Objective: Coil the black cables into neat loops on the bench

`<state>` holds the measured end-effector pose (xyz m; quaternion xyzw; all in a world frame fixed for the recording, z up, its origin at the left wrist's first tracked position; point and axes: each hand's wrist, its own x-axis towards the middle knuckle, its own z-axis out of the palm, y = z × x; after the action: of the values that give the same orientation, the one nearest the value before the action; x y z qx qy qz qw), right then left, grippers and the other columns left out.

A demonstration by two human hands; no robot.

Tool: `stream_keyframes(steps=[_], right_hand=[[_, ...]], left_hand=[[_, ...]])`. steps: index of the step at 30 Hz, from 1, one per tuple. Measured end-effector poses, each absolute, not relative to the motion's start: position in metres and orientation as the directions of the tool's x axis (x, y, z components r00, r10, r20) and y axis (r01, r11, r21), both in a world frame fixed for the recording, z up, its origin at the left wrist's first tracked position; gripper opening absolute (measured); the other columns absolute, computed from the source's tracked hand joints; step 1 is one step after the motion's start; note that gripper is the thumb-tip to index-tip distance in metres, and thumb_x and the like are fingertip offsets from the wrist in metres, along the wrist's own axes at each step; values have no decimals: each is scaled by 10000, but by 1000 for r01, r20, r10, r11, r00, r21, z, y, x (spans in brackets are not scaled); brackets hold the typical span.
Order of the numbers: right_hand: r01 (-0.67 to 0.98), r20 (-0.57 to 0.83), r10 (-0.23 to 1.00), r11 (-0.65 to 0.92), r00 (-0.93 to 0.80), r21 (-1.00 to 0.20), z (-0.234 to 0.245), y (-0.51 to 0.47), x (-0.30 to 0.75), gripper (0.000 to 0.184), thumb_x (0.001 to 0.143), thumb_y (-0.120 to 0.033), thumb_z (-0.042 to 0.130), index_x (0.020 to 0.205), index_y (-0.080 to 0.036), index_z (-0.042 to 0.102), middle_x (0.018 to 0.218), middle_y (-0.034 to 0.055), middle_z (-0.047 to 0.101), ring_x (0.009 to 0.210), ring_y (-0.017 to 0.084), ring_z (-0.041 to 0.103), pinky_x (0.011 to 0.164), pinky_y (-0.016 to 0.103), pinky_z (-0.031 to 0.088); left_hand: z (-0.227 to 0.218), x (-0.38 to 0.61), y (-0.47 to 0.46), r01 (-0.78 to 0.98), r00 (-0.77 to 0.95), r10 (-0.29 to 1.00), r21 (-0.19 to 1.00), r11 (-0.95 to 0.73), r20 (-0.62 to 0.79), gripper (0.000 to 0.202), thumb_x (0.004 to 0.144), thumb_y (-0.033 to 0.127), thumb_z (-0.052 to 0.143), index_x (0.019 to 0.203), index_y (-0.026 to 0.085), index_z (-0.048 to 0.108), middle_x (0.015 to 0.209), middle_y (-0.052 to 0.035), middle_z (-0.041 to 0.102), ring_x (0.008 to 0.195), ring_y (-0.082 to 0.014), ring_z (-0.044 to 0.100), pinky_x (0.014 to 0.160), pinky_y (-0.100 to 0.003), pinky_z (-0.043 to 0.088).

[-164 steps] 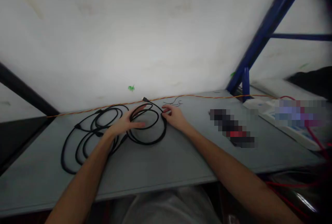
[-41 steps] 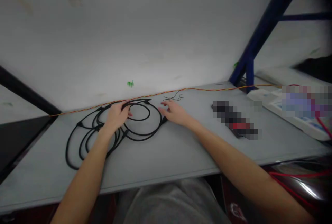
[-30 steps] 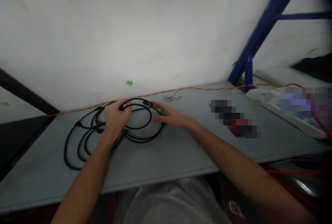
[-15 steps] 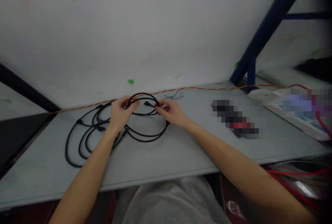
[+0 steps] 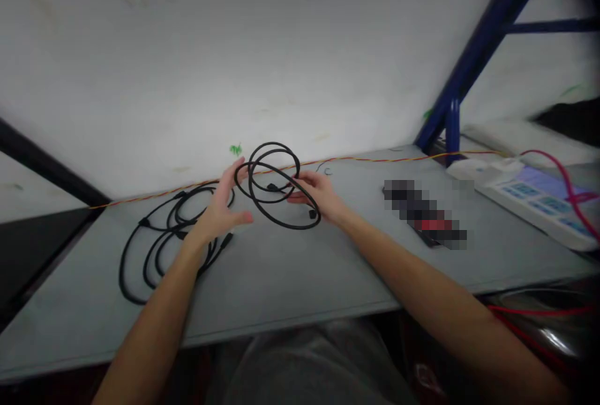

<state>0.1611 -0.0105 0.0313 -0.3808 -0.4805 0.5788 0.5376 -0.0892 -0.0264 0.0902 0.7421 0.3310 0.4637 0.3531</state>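
A black cable (image 5: 285, 225) hangs in loose loops above the grey table, with a dark plug showing inside the loops. My right hand (image 5: 319, 194) pinches the loops at their right side. To the left of them is my left hand (image 5: 224, 205), its thumb and fingers spread apart and nothing gripped between them. More black cables (image 5: 157, 249) lie coiled on the table, partly behind my left hand and forearm. Several connectors show among these coils.
A red and yellow twisted wire (image 5: 365, 159) runs along the wall. Thin dark wire pieces (image 5: 323, 167) lie behind my right hand. On the right are a blurred-out dark and red object (image 5: 424, 214) and a white power strip (image 5: 525, 195). A blue metal post (image 5: 478, 55) rises at the back right.
My left hand has let go of the cable and spread its fingers. The loops in my right hand have lifted off the table and shifted slightly right.
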Motion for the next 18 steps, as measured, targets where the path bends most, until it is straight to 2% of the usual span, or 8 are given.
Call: stream_keyframes(steps=[2,5,9,11,14,16,18], right_hand=[[-293,51,976,-14,-212,-956,28,-10,161,272,841,-399,776,964,-190,654,968,45,728,822,191,748,815,366,665],[-308,10,946,-95,-323,-947,25,-12,161,264,812,-359,797,946,-183,651,951,47,739,758,196,752,740,359,671],[-258,-58,914,-174,-402,-950,28,-17,161,204,822,-329,773,906,-184,657,917,66,764,721,200,751,681,319,653],[-248,-106,898,-229,-427,-941,31,-20,161,186,813,-275,766,942,-182,670,934,75,774,720,196,751,682,307,646],[-284,-161,876,-314,-455,-906,33,-21,160,275,799,-204,764,1052,-176,660,1016,93,780,748,207,757,742,359,654],[-338,-157,875,-334,-458,-880,33,-20,161,273,857,-251,730,1103,-171,644,1066,105,776,775,218,761,789,403,651],[-384,-136,866,-348,-480,-855,32,-17,161,260,954,-378,629,1100,-164,643,1080,119,771,815,228,765,811,407,642]], left_hand=[[83,-86,-24,187,344,813,814,-550,470,1161,533,470,985,1541,238,459,1529,-156,510,1435,-373,465,1241,-475,320],[74,-81,-21,197,281,832,820,-537,478,1055,641,474,925,1535,211,432,1489,-183,536,1312,-363,572,1134,-520,446],[75,-71,-24,154,142,942,933,-324,304,755,817,490,755,1469,216,491,1401,-162,619,1078,-288,698,868,-420,594],[81,-67,-27,91,79,977,974,-206,199,680,821,434,732,1425,201,525,1320,-151,671,992,-273,727,750,-373,609],[86,-67,-27,-5,15,996,996,-92,92,664,766,316,733,1384,166,542,1191,-145,726,837,-245,753,663,-349,611],[87,-69,-24,-13,-32,998,999,-46,45,661,732,250,714,1363,135,553,1109,-146,748,731,-218,745,626,-335,607],[86,-73,-21,15,-78,997,1000,-18,19,644,711,211,687,1337,105,576,1047,-146,761,658,-196,728,589,-314,594]])
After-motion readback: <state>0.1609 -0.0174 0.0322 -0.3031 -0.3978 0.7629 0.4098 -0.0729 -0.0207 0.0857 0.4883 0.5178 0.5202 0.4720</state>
